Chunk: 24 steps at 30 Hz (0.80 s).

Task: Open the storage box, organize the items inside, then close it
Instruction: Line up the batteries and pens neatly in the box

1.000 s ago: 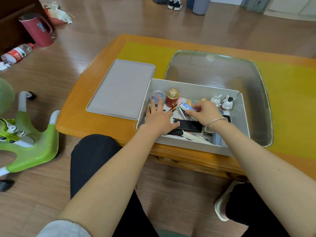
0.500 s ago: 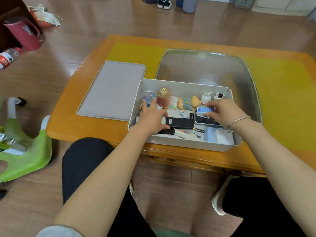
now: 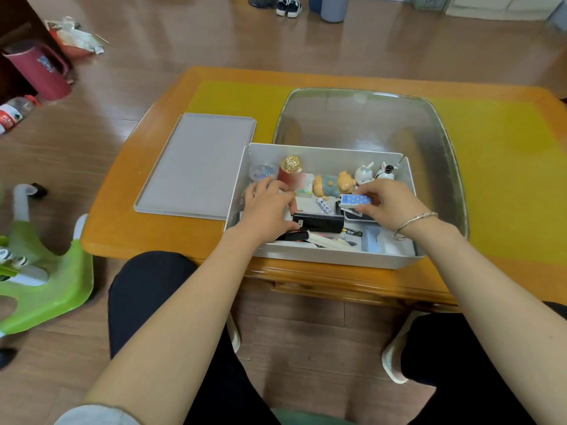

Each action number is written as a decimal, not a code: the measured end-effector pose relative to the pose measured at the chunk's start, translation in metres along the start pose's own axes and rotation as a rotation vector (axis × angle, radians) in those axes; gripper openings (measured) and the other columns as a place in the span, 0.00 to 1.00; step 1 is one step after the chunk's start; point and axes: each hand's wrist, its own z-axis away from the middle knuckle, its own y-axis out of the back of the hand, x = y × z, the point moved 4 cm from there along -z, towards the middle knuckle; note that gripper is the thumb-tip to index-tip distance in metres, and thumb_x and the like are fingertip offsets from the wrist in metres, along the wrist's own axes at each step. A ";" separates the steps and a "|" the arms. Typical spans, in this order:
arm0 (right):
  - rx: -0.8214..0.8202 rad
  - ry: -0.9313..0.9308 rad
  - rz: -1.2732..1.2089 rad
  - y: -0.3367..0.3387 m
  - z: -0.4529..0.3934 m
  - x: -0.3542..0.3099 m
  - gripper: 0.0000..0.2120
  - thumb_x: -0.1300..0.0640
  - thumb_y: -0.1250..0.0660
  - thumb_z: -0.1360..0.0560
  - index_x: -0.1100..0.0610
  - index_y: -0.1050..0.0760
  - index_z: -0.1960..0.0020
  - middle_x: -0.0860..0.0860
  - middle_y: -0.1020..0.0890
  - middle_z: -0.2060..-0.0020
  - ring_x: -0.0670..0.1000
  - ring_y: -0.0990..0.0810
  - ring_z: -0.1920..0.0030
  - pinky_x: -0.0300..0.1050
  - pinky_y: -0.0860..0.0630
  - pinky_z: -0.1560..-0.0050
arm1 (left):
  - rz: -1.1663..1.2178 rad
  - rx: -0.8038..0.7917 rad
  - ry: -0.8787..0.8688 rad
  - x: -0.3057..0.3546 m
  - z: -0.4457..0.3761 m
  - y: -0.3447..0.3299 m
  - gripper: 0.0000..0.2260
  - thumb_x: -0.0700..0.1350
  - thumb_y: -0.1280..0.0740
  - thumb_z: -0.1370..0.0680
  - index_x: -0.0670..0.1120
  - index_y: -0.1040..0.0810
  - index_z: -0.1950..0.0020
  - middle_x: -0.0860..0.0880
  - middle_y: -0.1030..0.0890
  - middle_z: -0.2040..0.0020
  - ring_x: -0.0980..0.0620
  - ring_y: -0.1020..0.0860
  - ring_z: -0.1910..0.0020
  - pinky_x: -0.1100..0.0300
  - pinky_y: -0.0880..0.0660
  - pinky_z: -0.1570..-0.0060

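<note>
The grey storage box (image 3: 322,257) stands open at the table's near edge, its flat grey lid (image 3: 196,167) lying to its left. Inside are a red bottle with a gold cap (image 3: 290,171), a pig figurine (image 3: 333,184), two small white figurines (image 3: 372,173), a black rectangular device (image 3: 319,223), batteries and pens. My left hand (image 3: 267,210) reaches into the box's left part, fingers bent over items by the red bottle; what it holds is hidden. My right hand (image 3: 388,205) pinches a small blue dotted box (image 3: 356,200) above a dark case.
A glass inset (image 3: 368,121) fills the orange table (image 3: 153,234) behind the box. On the floor to the left stand a green plastic stool (image 3: 46,280), a red jug (image 3: 40,72) and a water bottle (image 3: 13,113). Shoes and a bin are at the far side.
My right hand carried the blue dotted box from the box's middle to its right side. My left hand shifted slightly and curled its fingers near the red bottle.
</note>
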 end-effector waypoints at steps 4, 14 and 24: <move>0.007 0.005 -0.063 0.011 0.012 0.003 0.11 0.61 0.28 0.30 0.58 0.19 0.47 0.51 0.20 0.60 0.52 0.23 0.61 0.33 0.37 0.63 | 0.080 0.041 -0.055 0.003 0.001 0.004 0.08 0.54 0.30 0.26 0.59 0.28 0.51 0.53 0.27 0.36 0.48 0.40 0.30 0.47 0.46 0.31; -0.083 0.019 -0.101 -0.002 0.022 -0.005 0.09 0.54 0.26 0.30 0.54 0.20 0.51 0.47 0.21 0.62 0.44 0.25 0.65 0.28 0.33 0.67 | 0.529 0.176 0.046 -0.011 0.018 0.024 0.06 0.44 0.35 0.21 0.51 0.32 0.50 0.56 0.26 0.58 0.60 0.26 0.60 0.72 0.31 0.63; -0.088 0.094 -0.224 -0.018 0.004 -0.033 0.08 0.47 0.28 0.30 0.50 0.21 0.55 0.44 0.20 0.62 0.41 0.23 0.64 0.36 0.28 0.61 | 0.649 0.288 0.107 -0.019 0.027 0.043 0.11 0.42 0.37 0.19 0.56 0.27 0.40 0.62 0.26 0.55 0.64 0.26 0.55 0.80 0.31 0.62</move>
